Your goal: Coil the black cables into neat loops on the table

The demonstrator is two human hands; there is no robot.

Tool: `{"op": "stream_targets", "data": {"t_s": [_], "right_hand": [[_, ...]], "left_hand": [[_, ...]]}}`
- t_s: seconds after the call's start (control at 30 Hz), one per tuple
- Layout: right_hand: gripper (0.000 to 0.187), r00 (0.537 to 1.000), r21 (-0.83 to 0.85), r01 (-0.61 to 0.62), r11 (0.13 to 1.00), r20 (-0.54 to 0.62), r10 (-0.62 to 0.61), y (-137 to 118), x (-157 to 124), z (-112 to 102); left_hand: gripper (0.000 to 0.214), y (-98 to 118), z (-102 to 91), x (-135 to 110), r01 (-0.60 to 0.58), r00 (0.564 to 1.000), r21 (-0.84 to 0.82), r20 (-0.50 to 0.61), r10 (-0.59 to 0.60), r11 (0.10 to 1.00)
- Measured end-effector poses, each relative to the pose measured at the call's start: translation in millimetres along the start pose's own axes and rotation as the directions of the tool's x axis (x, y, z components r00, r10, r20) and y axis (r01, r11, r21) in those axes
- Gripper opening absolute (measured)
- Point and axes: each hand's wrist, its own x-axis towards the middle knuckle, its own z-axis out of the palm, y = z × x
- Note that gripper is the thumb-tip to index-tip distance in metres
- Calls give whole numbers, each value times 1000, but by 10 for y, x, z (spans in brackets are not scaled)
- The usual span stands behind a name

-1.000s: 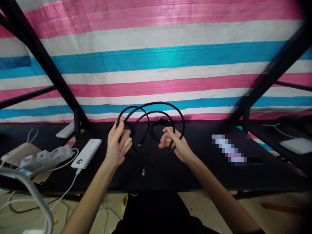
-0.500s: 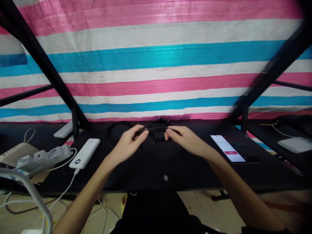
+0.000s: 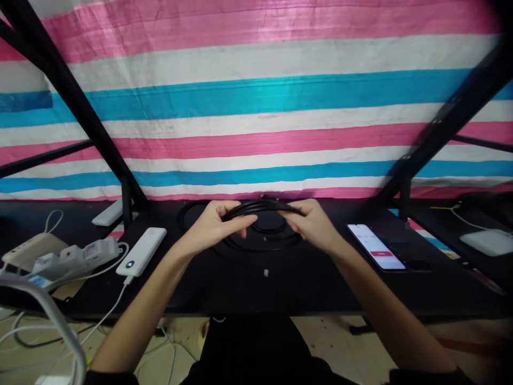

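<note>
A black cable (image 3: 262, 207) is gathered into loops just above the black table (image 3: 304, 283). My left hand (image 3: 214, 227) pinches the left side of the loops with closed fingers. My right hand (image 3: 315, 224) grips the right side, fingers wrapped round the strands. The loops lie nearly flat between both hands, and part of the coil hangs down to the table surface below them. A small light plug end (image 3: 265, 272) shows on the table under the coil.
A white power bank (image 3: 141, 251) with a white lead lies left of my hands. Further left are white power strips (image 3: 76, 256). A lit phone (image 3: 375, 246) lies to the right. A white device (image 3: 487, 240) is at far right. Black frame bars stand behind, before a striped tarp.
One second ago the cable stood in tall upright loops between my hands. Both hands have since lowered and flattened the loops to table height, holding the bundle at either side.
</note>
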Motion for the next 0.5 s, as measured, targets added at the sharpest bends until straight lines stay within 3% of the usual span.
{"op": "stream_targets", "data": {"t_s": [0.07, 0.13, 0.2, 0.27, 0.33, 0.43, 0.5], "right_hand": [[45, 998, 119, 23, 993, -64, -16, -17, -5, -44], [42, 1000, 234, 18, 972, 4, -19, -46, -21, -51], [39, 996, 279, -20, 960, 88, -5, -82, -42, -5], [40, 996, 287, -50, 957, 90, 25, -112, -60, 73], [45, 998, 358, -52, 932, -10, 59, -122, -67, 142], [55, 978, 563, 35, 826, -188, 87, -97, -59, 161], [56, 978, 598, 92, 796, -206, 42, -74, -49, 112]], "left_hand": [[41, -74, 7, -22, 38, 998, -213, 50, -28, 976], [46, -134, 43, -28, 27, 999, -353, -16, -34, 935], [45, -138, 85, -13, 18, 996, -354, -80, -50, 935], [43, -93, 111, 10, 37, 994, -286, -88, -65, 958], [43, -45, 114, 22, 52, 994, -296, -78, -78, 954], [50, -50, 101, 2, 34, 996, -470, -62, -71, 882], [54, -85, 88, -24, -12, 991, -548, -118, -63, 836]]}}
